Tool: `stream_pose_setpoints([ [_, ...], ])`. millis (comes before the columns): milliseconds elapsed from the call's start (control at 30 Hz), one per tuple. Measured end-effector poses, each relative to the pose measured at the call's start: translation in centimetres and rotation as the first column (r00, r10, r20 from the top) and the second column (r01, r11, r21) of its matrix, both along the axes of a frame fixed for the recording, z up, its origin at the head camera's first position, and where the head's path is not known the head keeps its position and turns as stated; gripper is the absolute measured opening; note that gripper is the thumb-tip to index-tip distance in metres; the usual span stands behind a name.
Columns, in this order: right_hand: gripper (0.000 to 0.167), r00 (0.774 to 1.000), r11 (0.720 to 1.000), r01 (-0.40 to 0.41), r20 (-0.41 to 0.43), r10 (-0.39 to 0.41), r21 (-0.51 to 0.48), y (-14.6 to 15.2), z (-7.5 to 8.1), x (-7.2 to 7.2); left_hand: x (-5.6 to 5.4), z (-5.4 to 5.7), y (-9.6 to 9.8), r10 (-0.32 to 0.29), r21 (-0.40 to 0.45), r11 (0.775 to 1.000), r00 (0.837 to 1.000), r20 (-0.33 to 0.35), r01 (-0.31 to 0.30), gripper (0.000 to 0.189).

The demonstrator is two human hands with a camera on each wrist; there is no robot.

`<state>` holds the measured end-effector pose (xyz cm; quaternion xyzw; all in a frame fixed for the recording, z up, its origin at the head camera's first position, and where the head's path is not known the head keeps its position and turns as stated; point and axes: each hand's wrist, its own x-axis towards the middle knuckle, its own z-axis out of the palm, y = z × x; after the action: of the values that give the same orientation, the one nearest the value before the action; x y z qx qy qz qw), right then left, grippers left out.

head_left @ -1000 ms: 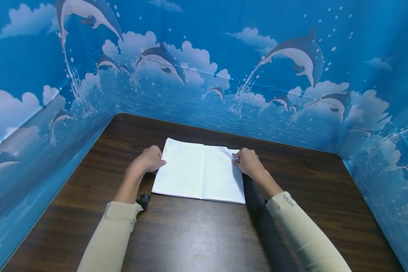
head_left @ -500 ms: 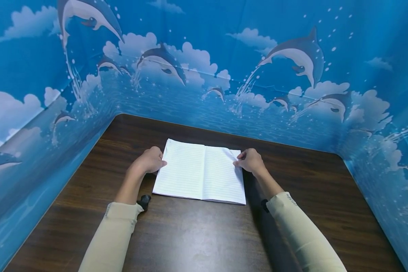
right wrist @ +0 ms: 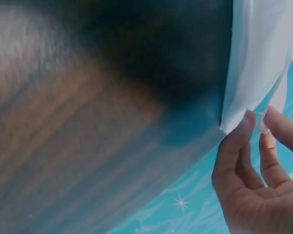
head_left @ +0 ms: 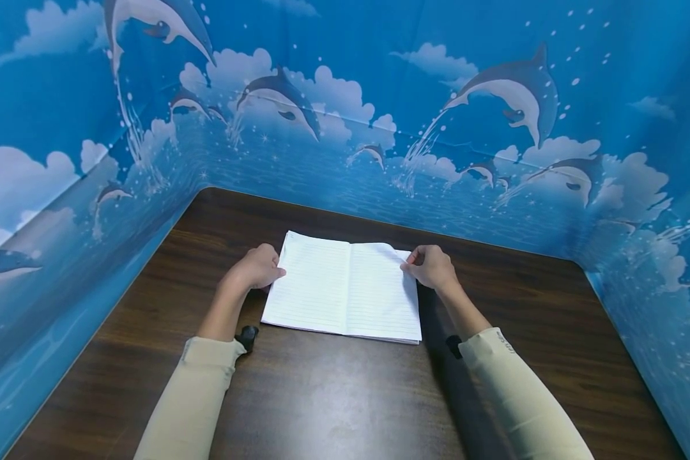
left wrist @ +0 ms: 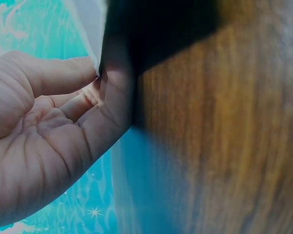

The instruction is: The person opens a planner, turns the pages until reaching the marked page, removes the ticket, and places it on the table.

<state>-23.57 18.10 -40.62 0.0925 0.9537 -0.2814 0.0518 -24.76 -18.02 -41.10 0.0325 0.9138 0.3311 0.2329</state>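
An open notebook [head_left: 316, 287] with lined white pages lies on the dark wood table, its fold running down the middle. My left hand [head_left: 257, 267] grips its left edge, the thumb on top and the fingers underneath, as the left wrist view shows around the paper's edge [left wrist: 90, 34]. At the upper right edge, my right hand [head_left: 432, 267] holds a page [head_left: 379, 262] by its side, near the corner. That page lifts and curves off the leaves below. In the right wrist view a thin leaf [right wrist: 278, 97] stands apart from the stack [right wrist: 249, 58], at the thumb.
The brown wood table [head_left: 333, 396] extends around the notebook on every side. A blue curtain [head_left: 333, 172] printed with dolphins and clouds closes off the back and both sides. Dark straps sit at both wrists, below the light sleeves [head_left: 195, 390].
My right hand has shifted slightly to the right along the page's edge, and the upper right corner now shows more of a curl. My left hand keeps its hold.
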Motion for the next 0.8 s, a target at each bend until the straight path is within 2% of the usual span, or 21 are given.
stream_pose_setpoints([
  [100,0.015,1.0,1.0,-0.005,-0.009,0.005,-0.009,0.0,0.6,0.1,0.0,-0.1,0.0,0.0,0.0,1.0,1.0,-0.003,0.0,0.037],
  [333,0.025,0.998,0.98,0.068,0.016,-0.066,-0.187,0.6,2.1,0.1,0.2,-0.1,0.1,-0.002,0.008,1.0,1.0,-0.003,0.002,0.035],
  [467,0.026,0.997,0.971,0.077,0.009,-0.077,-0.227,0.8,2.9,0.2,0.2,-0.1,0.1,0.002,0.023,1.0,1.0,0.006,-0.002,0.034],
  [633,0.026,0.996,0.971,0.061,-0.044,-0.073,-0.232,0.0,4.2,-0.1,0.1,-0.3,0.0,-0.008,0.047,0.999,1.0,-0.006,0.008,0.041],
  [800,0.024,0.99,0.963,0.052,-0.111,-0.084,-0.264,-1.4,5.5,-0.6,0.2,-0.1,0.0,0.0,0.076,0.997,1.0,0.003,0.0,0.035],
])
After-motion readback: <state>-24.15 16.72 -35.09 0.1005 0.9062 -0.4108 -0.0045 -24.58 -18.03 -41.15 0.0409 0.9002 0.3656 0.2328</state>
